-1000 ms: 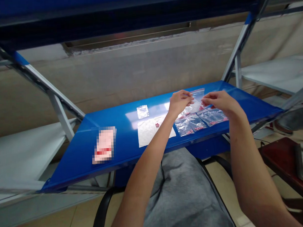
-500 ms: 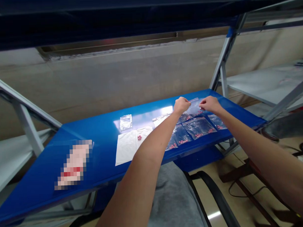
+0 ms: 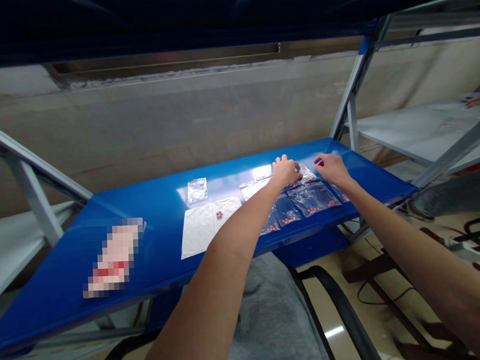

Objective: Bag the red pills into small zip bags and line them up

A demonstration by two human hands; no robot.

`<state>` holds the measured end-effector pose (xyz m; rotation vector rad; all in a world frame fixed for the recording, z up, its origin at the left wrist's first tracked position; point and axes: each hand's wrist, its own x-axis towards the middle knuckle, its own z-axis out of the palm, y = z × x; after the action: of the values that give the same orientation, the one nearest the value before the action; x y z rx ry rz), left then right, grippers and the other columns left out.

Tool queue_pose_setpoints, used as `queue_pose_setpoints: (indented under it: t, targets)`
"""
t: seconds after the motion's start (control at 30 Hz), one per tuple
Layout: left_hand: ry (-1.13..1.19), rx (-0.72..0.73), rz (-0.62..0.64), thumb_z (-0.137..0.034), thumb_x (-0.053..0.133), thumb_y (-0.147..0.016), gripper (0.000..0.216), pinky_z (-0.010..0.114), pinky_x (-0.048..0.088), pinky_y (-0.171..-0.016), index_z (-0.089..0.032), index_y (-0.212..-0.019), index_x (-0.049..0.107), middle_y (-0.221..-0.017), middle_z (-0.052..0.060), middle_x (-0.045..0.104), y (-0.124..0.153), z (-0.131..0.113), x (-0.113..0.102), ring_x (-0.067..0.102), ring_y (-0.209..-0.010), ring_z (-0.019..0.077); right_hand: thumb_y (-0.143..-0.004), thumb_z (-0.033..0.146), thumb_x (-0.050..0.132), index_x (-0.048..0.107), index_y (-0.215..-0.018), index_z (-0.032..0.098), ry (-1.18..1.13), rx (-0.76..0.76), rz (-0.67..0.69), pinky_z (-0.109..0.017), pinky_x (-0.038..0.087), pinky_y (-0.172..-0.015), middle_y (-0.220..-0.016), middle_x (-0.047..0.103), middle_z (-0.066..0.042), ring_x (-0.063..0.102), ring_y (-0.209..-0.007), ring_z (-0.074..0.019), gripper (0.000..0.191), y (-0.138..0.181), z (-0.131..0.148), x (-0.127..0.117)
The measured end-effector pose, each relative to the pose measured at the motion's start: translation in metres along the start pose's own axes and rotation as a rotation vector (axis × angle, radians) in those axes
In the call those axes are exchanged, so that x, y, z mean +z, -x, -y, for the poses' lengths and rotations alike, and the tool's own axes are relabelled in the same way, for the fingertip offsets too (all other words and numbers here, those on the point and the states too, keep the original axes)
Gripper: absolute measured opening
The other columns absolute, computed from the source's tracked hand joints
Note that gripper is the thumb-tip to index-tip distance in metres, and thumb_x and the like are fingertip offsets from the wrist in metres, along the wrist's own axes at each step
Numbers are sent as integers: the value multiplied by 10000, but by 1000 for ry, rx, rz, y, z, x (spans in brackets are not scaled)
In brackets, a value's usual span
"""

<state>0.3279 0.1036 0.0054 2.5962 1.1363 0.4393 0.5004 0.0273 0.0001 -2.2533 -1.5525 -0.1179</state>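
My left hand (image 3: 286, 171) rests with fingers spread at the back row of small clear zip bags. Right beside its fingertips, a clear bag (image 3: 308, 174) lies flat among the others, partly covered by that hand. My right hand (image 3: 332, 169) hovers just to the right of this bag, fingers loosely bent and apart, holding nothing. In the front row, clear bags (image 3: 313, 196) hold small pink-red pieces. Some bags are hidden behind my forearms. A small cluster of the same pieces (image 3: 219, 215) sits on a white cloth or sheet (image 3: 198, 233).
Left of the bags, an unfilled-looking clear bag (image 3: 197, 190) lies behind the white sheet. A blurred-out pinkish item (image 3: 115, 255) is at the left of the blue table (image 3: 158, 225). Slanted metal posts (image 3: 349, 100) flank the table. Another person's hand (image 3: 479, 102) shows at far right.
Both hands have let go of the raised clear bag, which now lies down with the others. My left fingers have spread out. Another person's hand has appeared at far right.
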Motion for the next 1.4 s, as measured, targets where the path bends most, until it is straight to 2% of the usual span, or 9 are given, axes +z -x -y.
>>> queue_pose_setpoints:
  t: [0.23, 0.33, 0.53, 0.7, 0.87, 1.0, 1.07, 1.23, 1.4]
  targets:
    - [96, 50, -75, -310, 671, -915, 315, 460, 435, -1054, -287, -1212, 774, -1266, 126, 582, 29, 1, -8, 543, -1216, 319, -876, 233, 628, 793, -1087, 148, 169, 26, 19, -356, 508, -821, -1024, 792, -148, 730, -955, -305, 280, 54, -60, -13]
    - [173, 94, -147, -248, 627, -933, 284, 428, 463, -1047, -266, -1167, 787, -1194, 104, 619, 58, 6, -14, 588, -1151, 270, -920, 309, 590, 785, -1154, 158, 195, -82, 1, -378, 520, -861, -1098, 788, -153, 727, -1012, -322, 340, 75, -70, -7]
    - [179, 248, -383, -170, 576, -955, 261, 401, 522, -990, -204, -1127, 769, -1105, 96, 693, 154, 32, -43, 635, -1088, 247, -950, 279, 497, 802, -1123, 155, 152, -191, -12, -377, 534, -893, -1102, 797, -147, 748, -998, -312, 372, 87, -67, 3]
    - [206, 69, -542, -165, 576, -963, 229, 380, 544, -973, -224, -1101, 749, -1070, 65, 732, 236, 85, -80, 673, -1059, 225, -947, 261, 460, 793, -1134, 120, 134, -193, -40, -398, 538, -866, -1046, 800, -175, 751, -951, -329, 407, 83, -52, -2]
    - [73, -250, -544, -194, 584, -953, 238, 394, 529, -1005, -204, -1144, 726, -1071, 86, 744, 258, 162, -109, 694, -1040, 245, -925, 251, 489, 771, -1117, 111, 35, -281, -194, -438, 526, -931, -1084, 775, -204, 721, -1013, -344, 369, 75, 29, 0]
    - [-44, -492, -427, -338, 597, -980, 376, 402, 519, -990, -176, -1316, 644, -1201, 167, 712, 233, 201, -117, 671, -1149, 300, -957, 215, 484, 709, -1251, 118, -182, -441, -137, -458, 537, -965, -1171, 757, -183, 706, -1056, -317, 382, 68, 142, 20]
    - [-107, -569, -394, -357, 636, -956, 430, 415, 511, -992, -182, -1348, 616, -1260, 184, 687, 218, 209, -117, 646, -1201, 327, -952, 172, 510, 627, -1393, 122, -205, -553, -58, -470, 506, -1042, -1328, 701, -184, 659, -1190, -322, 460, 60, 203, 33]
    - [-44, -590, -401, -222, 687, -898, 361, 371, 515, -950, -227, -1258, 654, -1224, 129, 714, 205, 222, -111, 663, -1155, 295, -943, 75, 527, 503, -1523, 128, -237, -682, 215, -370, 462, -1103, -1477, 616, -162, 606, -1322, -268, 583, 30, 321, 62]
    - [61, -514, -461, -63, 602, -888, 314, 338, 518, -895, -190, -1158, 698, -1105, 126, 735, 216, 237, -105, 693, -1031, 258, -896, 52, 606, 701, -1295, 139, -211, -611, 322, -279, 489, -995, -1301, 733, -136, 677, -1195, -250, 420, 29, 371, 84]
